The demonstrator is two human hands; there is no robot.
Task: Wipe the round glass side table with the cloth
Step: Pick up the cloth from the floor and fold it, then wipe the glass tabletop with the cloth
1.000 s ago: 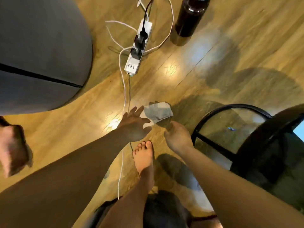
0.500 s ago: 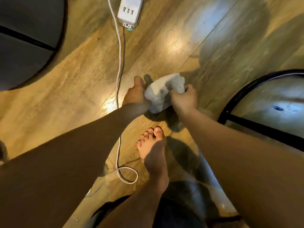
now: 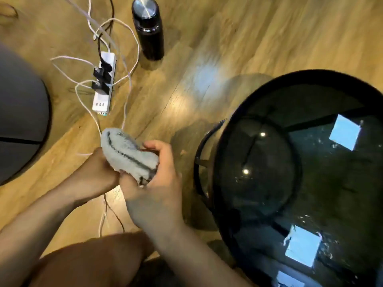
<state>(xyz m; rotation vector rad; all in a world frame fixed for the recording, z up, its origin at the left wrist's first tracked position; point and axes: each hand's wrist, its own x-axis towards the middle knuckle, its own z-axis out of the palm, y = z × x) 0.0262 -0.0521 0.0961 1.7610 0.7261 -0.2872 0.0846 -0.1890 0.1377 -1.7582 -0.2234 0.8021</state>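
Note:
A folded grey cloth (image 3: 126,151) with a dark seam is held in front of me, above the wooden floor. My left hand (image 3: 97,175) grips its lower left side and my right hand (image 3: 157,183) wraps its right end, thumb on top. The round glass side table (image 3: 310,172) with a black rim fills the right of the view, its dark top speckled with dust and reflecting bright squares. The cloth is left of the table and does not touch it.
A white power strip (image 3: 102,88) with black plugs and tangled white cables lies on the floor at upper left. A black metal bottle (image 3: 148,27) stands behind it. A grey round seat (image 3: 18,112) is at the left edge. My knee (image 3: 93,259) is at bottom.
The cloth has been lifted closer to me and both hands now grip it tightly. The view has swung right, bringing the glass table top into sight.

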